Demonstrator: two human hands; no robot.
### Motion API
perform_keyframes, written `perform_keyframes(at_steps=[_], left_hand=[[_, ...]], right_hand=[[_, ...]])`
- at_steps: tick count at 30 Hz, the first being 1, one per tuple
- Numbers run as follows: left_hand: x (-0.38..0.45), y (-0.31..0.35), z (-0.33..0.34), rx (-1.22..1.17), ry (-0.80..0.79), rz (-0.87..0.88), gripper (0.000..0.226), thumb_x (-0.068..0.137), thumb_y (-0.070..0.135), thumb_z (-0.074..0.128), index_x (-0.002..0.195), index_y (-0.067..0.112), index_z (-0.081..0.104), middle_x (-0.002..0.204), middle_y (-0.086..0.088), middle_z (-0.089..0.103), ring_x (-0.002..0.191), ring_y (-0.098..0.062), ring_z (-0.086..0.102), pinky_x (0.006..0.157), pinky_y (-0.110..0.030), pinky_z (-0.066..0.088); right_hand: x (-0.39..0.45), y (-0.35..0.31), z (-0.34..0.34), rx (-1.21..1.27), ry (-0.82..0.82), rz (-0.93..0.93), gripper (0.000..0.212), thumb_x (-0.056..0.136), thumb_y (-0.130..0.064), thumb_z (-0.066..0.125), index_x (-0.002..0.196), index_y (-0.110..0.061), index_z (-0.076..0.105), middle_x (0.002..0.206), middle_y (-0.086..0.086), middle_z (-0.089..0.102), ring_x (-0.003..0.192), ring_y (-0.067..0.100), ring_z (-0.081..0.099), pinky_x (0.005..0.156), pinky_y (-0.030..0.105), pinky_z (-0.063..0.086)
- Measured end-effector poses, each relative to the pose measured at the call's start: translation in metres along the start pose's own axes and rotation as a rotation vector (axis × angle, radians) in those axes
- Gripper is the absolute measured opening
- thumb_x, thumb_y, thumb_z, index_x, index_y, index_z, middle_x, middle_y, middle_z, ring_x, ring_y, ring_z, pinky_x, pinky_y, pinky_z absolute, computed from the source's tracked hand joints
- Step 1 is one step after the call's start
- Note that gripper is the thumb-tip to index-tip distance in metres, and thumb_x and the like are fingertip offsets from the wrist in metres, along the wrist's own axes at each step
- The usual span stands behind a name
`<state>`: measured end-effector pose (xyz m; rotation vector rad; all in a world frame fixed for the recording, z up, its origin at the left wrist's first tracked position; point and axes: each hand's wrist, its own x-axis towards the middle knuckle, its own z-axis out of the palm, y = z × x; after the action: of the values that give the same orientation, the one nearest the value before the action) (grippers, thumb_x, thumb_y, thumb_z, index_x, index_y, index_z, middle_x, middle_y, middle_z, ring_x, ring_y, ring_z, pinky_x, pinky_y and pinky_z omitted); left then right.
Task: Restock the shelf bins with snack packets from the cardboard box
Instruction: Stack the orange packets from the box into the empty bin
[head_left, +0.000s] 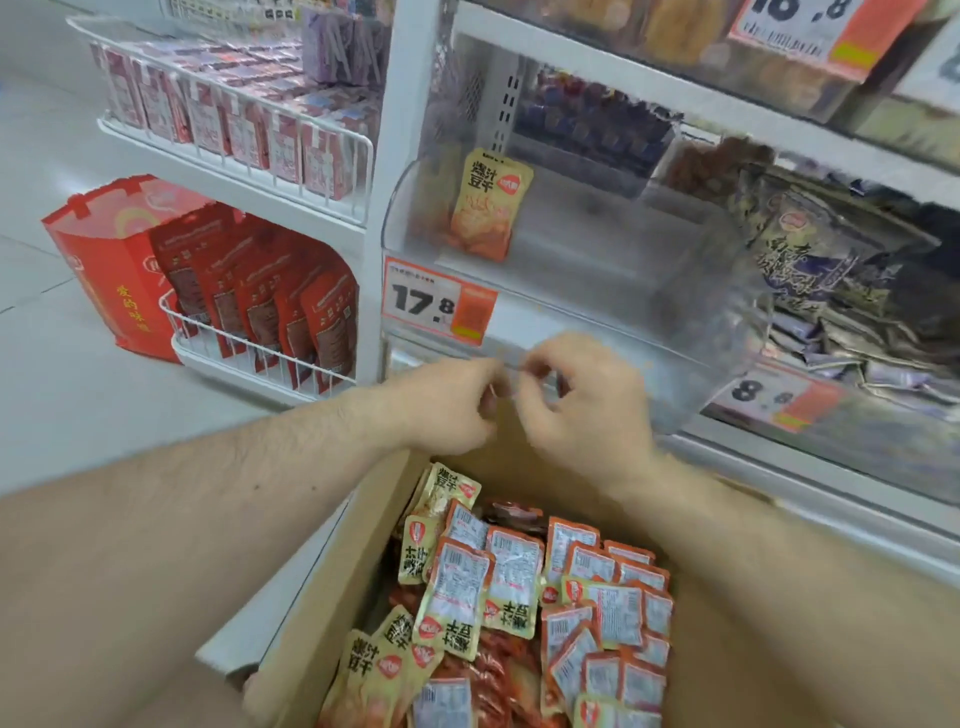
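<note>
Snack packets (511, 597) fill the cardboard box (332, 566) at the bottom of my view — small orange and yellow sachets, heaped loosely, some face up with black lettering, some showing their white printed backs. The box sits right against the foot of the shelving, its near-left wall tilted toward me. Above its far edge I hold both hands close together, fingertips nearly meeting. My left hand (441, 402) has its fingers curled in, and my right hand (587, 405) is curled the same way; between them I see a thin clear sliver, blurred, and I cannot tell for sure whether either hand is pinching it.

Just behind the hands stands a clear plastic shelf bin (597, 291), almost bare — one single packet (488, 203) of the same snack leans upright near its back-left corner. An orange price tag (439, 301) reading 17.8 is fixed at the bin's front-left corner. The neighbouring bin on the right holds dark purple-grey packets (852, 280). Off to the left, white wire baskets carry red pouches (270, 301) below and pink cartons (234, 119) above, with a red gift bag (111, 270) standing on the floor beside them.
</note>
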<state>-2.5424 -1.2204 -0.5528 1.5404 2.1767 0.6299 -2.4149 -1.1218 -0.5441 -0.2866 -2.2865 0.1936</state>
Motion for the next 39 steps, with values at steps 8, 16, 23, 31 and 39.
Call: perform_keyframes(at_steps=[8, 16, 23, 31, 39], left_hand=[[-0.007, 0.008, 0.019, 0.042, -0.278, -0.079, 0.042, 0.093, 0.022, 0.060, 0.133, 0.023, 0.050, 0.115, 0.010, 0.061, 0.080, -0.002, 0.055, 0.049, -0.007, 0.034], [-0.010, 0.005, 0.030, -0.273, -0.254, -0.265, 0.023, 0.092, 0.021, 0.063, 0.114, 0.024, 0.057, 0.110, 0.001, 0.064, 0.092, -0.015, 0.065, 0.069, -0.027, 0.055], [-0.011, 0.004, 0.032, -0.445, -0.345, -0.552, 0.038, 0.096, 0.028, 0.061, 0.129, 0.009, 0.054, 0.113, -0.007, 0.060, 0.098, -0.025, 0.064, 0.089, -0.041, 0.058], [0.000, 0.002, 0.039, -1.169, -0.366, -0.930, 0.056, 0.093, 0.036, 0.064, 0.136, 0.003, 0.049, 0.117, -0.021, 0.065, 0.090, -0.034, 0.069, 0.075, -0.048, 0.057], [0.002, -0.015, 0.046, -0.847, -0.134, -0.821, 0.024, 0.093, 0.001, 0.061, 0.116, -0.002, 0.055, 0.095, -0.020, 0.071, 0.082, -0.032, 0.071, 0.085, -0.045, 0.058]], right_hand=[[-0.167, 0.045, 0.086, -0.168, -1.108, 0.526, 0.051, 0.084, -0.039, 0.066, 0.127, -0.015, 0.054, 0.126, 0.009, 0.050, 0.114, 0.032, 0.056, 0.088, 0.040, 0.052], [-0.194, 0.039, 0.119, -0.128, -1.091, 0.785, 0.080, 0.066, -0.042, 0.086, 0.131, -0.021, 0.043, 0.130, 0.006, 0.032, 0.110, 0.028, 0.057, 0.092, 0.036, 0.051], [-0.167, 0.046, 0.071, 0.486, -0.740, 1.045, 0.039, 0.086, 0.005, 0.064, 0.070, -0.018, 0.037, 0.069, 0.002, 0.038, 0.058, 0.017, 0.040, 0.051, 0.023, 0.035], [-0.112, 0.021, 0.018, 0.344, -0.235, 0.244, 0.035, 0.063, 0.009, 0.054, 0.079, -0.019, 0.040, 0.092, 0.001, 0.048, 0.084, 0.014, 0.045, 0.074, 0.016, 0.037], [-0.168, 0.082, 0.071, -0.026, -0.829, 0.812, 0.052, 0.078, -0.006, 0.065, 0.128, -0.013, 0.054, 0.121, 0.002, 0.050, 0.113, 0.024, 0.056, 0.084, 0.026, 0.046]])
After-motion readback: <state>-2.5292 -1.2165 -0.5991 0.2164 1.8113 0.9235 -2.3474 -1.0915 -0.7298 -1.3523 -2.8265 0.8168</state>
